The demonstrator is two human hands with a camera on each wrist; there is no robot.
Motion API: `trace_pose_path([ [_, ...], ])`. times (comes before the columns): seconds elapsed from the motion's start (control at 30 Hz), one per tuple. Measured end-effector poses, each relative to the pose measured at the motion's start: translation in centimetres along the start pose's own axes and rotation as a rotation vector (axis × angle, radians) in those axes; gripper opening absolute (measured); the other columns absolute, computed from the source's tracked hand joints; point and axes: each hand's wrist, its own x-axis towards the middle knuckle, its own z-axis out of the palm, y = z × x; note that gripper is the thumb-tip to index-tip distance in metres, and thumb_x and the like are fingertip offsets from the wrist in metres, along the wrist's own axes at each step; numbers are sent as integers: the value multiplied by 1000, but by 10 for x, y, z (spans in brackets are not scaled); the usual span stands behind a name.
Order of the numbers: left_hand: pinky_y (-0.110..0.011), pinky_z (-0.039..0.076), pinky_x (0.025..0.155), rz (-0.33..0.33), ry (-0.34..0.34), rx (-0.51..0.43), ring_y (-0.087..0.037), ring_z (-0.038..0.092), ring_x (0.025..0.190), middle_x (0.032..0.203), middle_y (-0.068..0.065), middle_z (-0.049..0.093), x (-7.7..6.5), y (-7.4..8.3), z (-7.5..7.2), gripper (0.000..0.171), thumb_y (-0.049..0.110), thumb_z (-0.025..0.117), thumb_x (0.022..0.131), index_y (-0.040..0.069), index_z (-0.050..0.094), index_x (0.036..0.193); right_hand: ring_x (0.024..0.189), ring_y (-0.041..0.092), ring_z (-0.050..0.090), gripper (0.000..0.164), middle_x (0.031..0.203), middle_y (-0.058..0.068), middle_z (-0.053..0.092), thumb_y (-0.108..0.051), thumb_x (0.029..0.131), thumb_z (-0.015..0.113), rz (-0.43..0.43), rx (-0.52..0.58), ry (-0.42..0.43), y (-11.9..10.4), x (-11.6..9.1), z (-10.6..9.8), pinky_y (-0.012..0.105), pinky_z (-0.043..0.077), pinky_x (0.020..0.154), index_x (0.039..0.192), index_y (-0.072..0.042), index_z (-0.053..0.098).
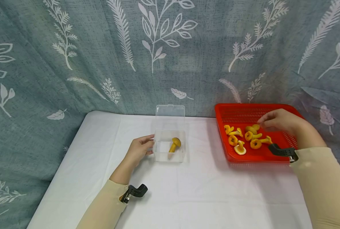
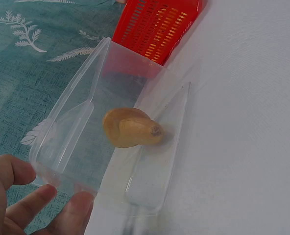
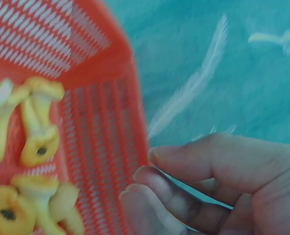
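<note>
A clear plastic box (image 1: 162,146) stands on the white cloth with its lid (image 1: 170,110) raised at the back. One yellow-brown mushroom (image 1: 174,145) lies inside it, its cap and stem visible through the wall in the left wrist view. My left hand (image 1: 138,149) touches the box's left side, fingertips and thumb spread along the outer wall. Over the right part of the red basket (image 1: 260,158) is my right hand (image 1: 281,121), its fingers loosely bent with nothing between them. Several yellow mushrooms (image 1: 250,136) lie in the basket, to the left of this hand.
A white cloth (image 1: 187,190) covers the table. Behind the table hangs a grey-green curtain (image 1: 204,73) with white leaf prints, close to the raised lid and the basket's back rim. The basket has slotted walls (image 3: 96,147).
</note>
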Motion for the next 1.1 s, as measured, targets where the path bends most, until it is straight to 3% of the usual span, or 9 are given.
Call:
trace_pose_path([
  [0.23,-36,55,79,18,19,-12,-31,56,109,125,-16,53,21,-26,-1,38,17,58,89,12,57,126,95,23,61,48,114,13,59,-33,84,66,-73,-23,-24,-48,-14,15,37,54,81,119,-2,56],
  [0.57,-37,54,82,-11,3,-23,-30,54,111,126,-18,53,20,-21,-4,37,16,59,89,12,57,126,93,24,59,35,107,10,63,-28,84,68,-234,27,-89,-106,-6,49,33,54,77,111,-6,63],
  [0.83,-34,55,80,-11,3,-29,-29,54,111,126,-16,53,21,-23,-3,38,18,60,89,12,57,127,95,32,57,29,107,12,61,-25,82,70,-294,48,-178,-133,10,80,38,53,81,105,-8,65],
  [1.1,-34,55,78,11,24,-5,-29,56,109,124,-15,55,22,-27,-2,38,16,58,90,9,56,127,96,24,61,25,107,7,63,-23,82,70,-364,52,-233,-154,25,110,37,52,84,103,-9,66],
])
